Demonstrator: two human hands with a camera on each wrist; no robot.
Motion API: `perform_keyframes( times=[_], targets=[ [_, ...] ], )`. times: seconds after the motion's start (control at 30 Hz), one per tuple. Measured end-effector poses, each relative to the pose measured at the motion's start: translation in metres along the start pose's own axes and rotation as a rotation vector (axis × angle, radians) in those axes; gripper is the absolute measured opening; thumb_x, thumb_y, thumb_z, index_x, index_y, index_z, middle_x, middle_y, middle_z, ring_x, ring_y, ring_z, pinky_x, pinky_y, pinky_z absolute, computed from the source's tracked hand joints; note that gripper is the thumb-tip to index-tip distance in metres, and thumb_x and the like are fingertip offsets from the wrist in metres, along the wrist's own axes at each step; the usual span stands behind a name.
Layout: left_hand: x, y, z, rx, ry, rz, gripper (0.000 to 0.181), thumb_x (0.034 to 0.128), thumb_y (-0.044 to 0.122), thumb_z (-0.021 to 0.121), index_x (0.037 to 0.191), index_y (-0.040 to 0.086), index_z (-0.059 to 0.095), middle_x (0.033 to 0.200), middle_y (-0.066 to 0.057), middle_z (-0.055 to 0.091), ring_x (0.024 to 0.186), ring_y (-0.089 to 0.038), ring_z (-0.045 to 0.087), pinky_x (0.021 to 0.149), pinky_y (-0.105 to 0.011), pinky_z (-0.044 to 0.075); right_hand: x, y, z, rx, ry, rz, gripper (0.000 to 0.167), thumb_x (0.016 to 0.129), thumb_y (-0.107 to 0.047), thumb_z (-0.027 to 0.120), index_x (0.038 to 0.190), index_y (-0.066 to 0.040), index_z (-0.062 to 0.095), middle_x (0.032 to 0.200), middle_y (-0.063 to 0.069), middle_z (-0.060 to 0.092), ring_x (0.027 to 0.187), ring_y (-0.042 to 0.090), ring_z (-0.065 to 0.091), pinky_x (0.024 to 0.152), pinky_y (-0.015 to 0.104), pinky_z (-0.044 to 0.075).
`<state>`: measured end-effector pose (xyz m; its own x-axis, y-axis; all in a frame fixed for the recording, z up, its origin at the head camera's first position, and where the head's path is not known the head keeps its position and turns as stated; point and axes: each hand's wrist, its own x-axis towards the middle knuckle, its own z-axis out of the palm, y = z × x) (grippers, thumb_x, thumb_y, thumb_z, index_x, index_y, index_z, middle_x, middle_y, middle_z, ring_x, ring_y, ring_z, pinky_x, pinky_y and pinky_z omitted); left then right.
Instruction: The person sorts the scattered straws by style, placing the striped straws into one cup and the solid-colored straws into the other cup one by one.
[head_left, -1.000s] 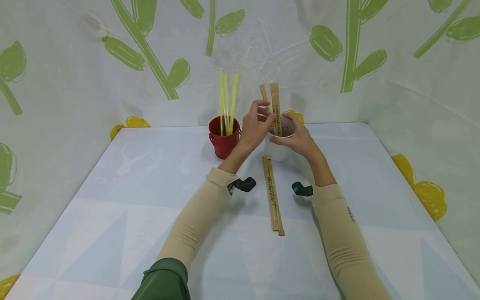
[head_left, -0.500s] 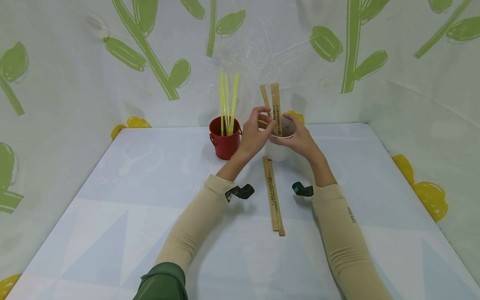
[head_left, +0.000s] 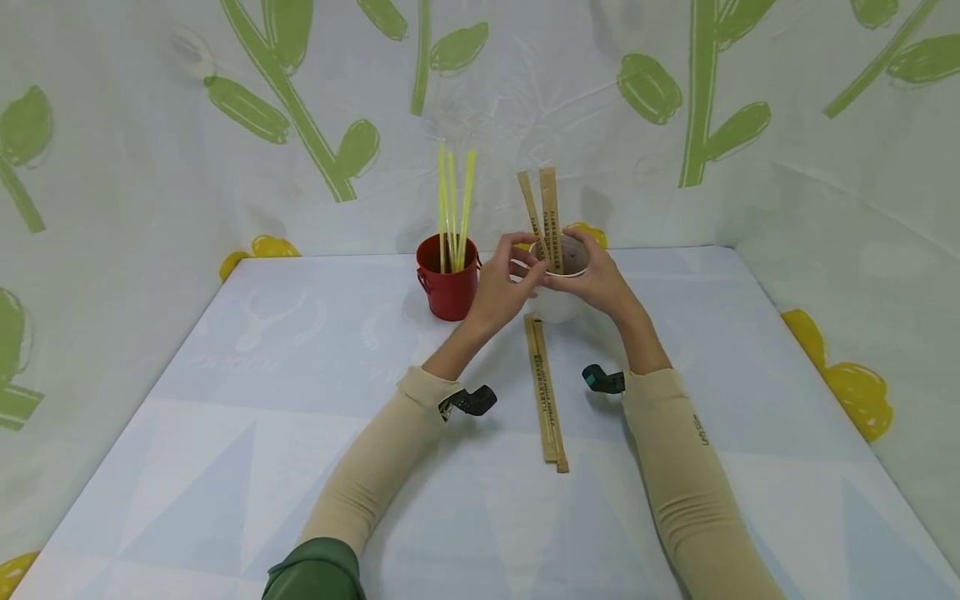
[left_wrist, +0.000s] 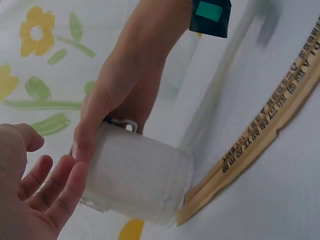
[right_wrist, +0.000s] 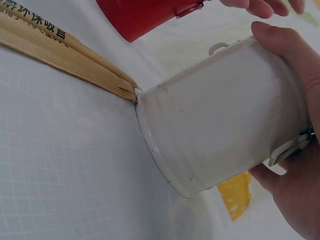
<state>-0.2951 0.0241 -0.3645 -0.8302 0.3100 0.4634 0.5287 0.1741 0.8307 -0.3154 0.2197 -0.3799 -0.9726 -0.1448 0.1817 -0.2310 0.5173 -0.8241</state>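
At the table's far side stands a white bucket [head_left: 553,307], upright. My right hand [head_left: 604,285] grips it near the rim, thumb in front and fingers behind. Two paper-wrapped straws [head_left: 551,208] stand in the bucket, leaning against its left part. My left hand [head_left: 498,288] is beside the rim on the left, its fingers loosely bent. In the left wrist view, nothing lies between the thumb and fingers of the left hand [left_wrist: 42,185]. Two more wrapped straws [head_left: 547,400] lie side by side on the table, their far ends at the bucket's base.
A red bucket [head_left: 452,298] with several yellow straws [head_left: 452,212] standing in it is just left of the white one. Behind both rises a wall sheet [head_left: 562,108] printed with green leaves. The pale tabletop [head_left: 247,467] reaches towards me.
My left hand has come down from the wrapped straws to the bucket's rim, letting go of them. The right hand keeps its hold on the bucket.
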Motion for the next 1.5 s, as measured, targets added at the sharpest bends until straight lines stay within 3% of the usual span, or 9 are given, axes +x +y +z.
perform_keyframes(
  times=[0.37, 0.6, 0.93, 1.23, 1.5],
  targets=[
    [-0.015, -0.004, -0.014, 0.04, -0.036, -0.007, 0.041, 0.0956, 0.013, 0.062, 0.132, 0.005, 0.046, 0.101, -0.014, 0.065, 0.082, -0.024, 0.071, 0.067, -0.026, 0.06, 0.0, -0.003, 0.001, -0.001, -0.003, 0.041, 0.104, 0.071, -0.049, 0.084, 0.153, -0.02, 0.026, 0.159, 0.007, 0.029, 0.145, 0.033, 0.028, 0.113, 0.063, 0.03],
    [-0.023, -0.006, -0.014, 0.069, -0.086, -0.023, 0.041, 0.0947, 0.015, 0.064, 0.131, 0.008, 0.047, 0.102, -0.011, 0.066, 0.082, -0.021, 0.07, 0.067, -0.026, 0.06, -0.001, -0.002, 0.001, -0.003, 0.0, 0.044, 0.103, 0.072, -0.048, 0.084, 0.153, -0.021, 0.026, 0.157, 0.009, 0.031, 0.142, 0.034, 0.031, 0.111, 0.063, 0.034],
    [-0.03, -0.006, -0.012, 0.116, -0.146, 0.004, 0.044, 0.0929, 0.015, 0.066, 0.132, 0.008, 0.047, 0.102, -0.012, 0.066, 0.082, -0.021, 0.069, 0.07, -0.025, 0.059, 0.0, 0.0, 0.001, -0.015, 0.017, 0.003, 0.099, 0.072, -0.046, 0.085, 0.15, -0.019, 0.03, 0.155, 0.007, 0.035, 0.14, 0.033, 0.035, 0.111, 0.061, 0.034],
    [-0.034, -0.01, -0.011, 0.171, -0.194, -0.051, 0.045, 0.0915, 0.018, 0.069, 0.131, 0.013, 0.048, 0.102, -0.008, 0.067, 0.084, -0.019, 0.068, 0.077, -0.025, 0.059, -0.002, 0.0, 0.001, -0.03, 0.018, 0.017, 0.1, 0.073, -0.047, 0.084, 0.151, -0.019, 0.029, 0.156, 0.008, 0.033, 0.139, 0.034, 0.035, 0.11, 0.062, 0.035],
    [-0.035, -0.01, -0.011, 0.28, -0.186, -0.104, 0.046, 0.0895, 0.022, 0.072, 0.129, 0.011, 0.05, 0.098, -0.006, 0.067, 0.079, -0.017, 0.068, 0.077, -0.024, 0.058, -0.001, -0.002, 0.001, -0.041, 0.02, 0.015, 0.1, 0.073, -0.047, 0.084, 0.151, -0.019, 0.029, 0.156, 0.009, 0.034, 0.139, 0.035, 0.036, 0.11, 0.061, 0.036]
  ],
)
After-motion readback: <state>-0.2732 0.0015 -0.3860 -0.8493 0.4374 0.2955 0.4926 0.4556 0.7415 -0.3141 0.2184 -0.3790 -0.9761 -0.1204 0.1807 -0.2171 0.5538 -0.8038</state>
